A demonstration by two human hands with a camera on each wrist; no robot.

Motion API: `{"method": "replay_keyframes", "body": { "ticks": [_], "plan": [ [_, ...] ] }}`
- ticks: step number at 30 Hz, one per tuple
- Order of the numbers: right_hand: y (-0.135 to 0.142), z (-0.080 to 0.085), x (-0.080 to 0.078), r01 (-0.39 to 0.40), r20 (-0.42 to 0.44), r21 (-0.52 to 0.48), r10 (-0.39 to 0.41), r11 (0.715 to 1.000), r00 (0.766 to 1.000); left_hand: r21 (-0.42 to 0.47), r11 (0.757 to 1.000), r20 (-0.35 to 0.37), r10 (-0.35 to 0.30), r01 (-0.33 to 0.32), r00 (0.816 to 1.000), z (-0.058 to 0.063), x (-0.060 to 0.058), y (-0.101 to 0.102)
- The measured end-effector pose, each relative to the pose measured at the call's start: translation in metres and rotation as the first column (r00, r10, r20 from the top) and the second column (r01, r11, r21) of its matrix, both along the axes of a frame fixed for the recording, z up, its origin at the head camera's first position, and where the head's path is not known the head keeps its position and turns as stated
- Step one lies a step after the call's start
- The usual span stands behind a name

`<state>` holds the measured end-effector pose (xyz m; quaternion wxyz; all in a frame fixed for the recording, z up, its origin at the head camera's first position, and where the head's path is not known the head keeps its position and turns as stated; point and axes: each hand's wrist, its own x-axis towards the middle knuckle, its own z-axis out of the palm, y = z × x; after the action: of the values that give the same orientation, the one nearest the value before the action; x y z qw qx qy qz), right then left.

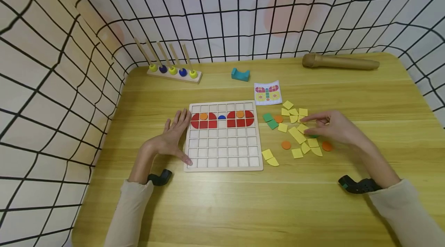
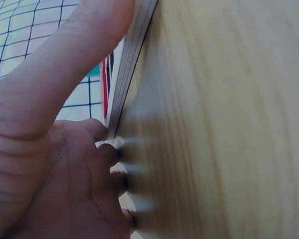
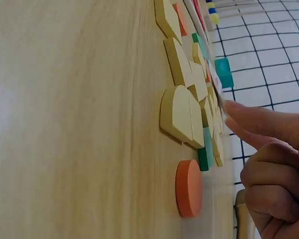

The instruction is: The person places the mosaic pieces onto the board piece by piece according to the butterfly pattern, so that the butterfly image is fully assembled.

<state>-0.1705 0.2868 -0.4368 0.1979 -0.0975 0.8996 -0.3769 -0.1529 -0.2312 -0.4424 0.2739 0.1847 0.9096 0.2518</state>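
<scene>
A wooden grid board (image 1: 222, 171) lies flat, with red pieces (image 1: 208, 124), two orange discs (image 1: 240, 114) and a blue half-disc (image 1: 221, 117) in its upper rows. My left hand (image 1: 170, 138) spreads along the board's left side, thumb on the lower-left corner and fingertips at the upper-left edge. To the right are loose yellow pieces (image 1: 297, 135), green squares (image 1: 272, 124) and orange discs (image 1: 286, 145). Over the yellow pieces reaches my right hand (image 1: 335, 127), index finger and thumb extended and apart, other fingers curled in the right wrist view. A yellow piece (image 1: 302, 128) shows between those fingertips.
A butterfly pattern card (image 1: 267, 93) lies behind the board's right corner. Farther back stand a peg rack (image 1: 174, 74) with yellow and blue beads, a teal holder (image 1: 240, 74) and a brown stick-like object (image 1: 340, 62). Black netting (image 1: 238, 15) borders the table.
</scene>
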Motion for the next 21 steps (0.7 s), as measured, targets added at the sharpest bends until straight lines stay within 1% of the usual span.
{"method": "replay_keyframes", "body": {
  "ticks": [6,9,11,17,21],
  "plan": [
    [0.007,-0.004,-0.008,0.100,0.006,-0.052,-0.100,0.994,0.995,-0.019,1.000,0.004,0.001,-0.001,1.000,0.000,-0.001,0.001],
    [0.010,-0.006,-0.016,0.137,0.000,-0.079,-0.137,0.987,0.991,-0.024,1.000,-0.003,0.001,-0.001,1.000,0.001,-0.001,0.001],
    [0.012,-0.007,-0.021,0.153,0.007,-0.080,-0.153,0.985,0.988,-0.022,1.000,-0.005,0.002,-0.002,1.000,0.000,-0.001,0.001],
    [0.014,-0.010,-0.034,0.140,0.057,-0.027,-0.139,0.990,0.989,-0.023,1.000,-0.005,0.006,-0.006,1.000,0.000,0.000,0.001],
    [0.012,-0.011,-0.040,0.132,0.069,-0.009,-0.131,0.991,0.989,-0.020,1.000,-0.004,0.009,-0.009,1.000,0.001,0.000,0.001]
  ]
}}
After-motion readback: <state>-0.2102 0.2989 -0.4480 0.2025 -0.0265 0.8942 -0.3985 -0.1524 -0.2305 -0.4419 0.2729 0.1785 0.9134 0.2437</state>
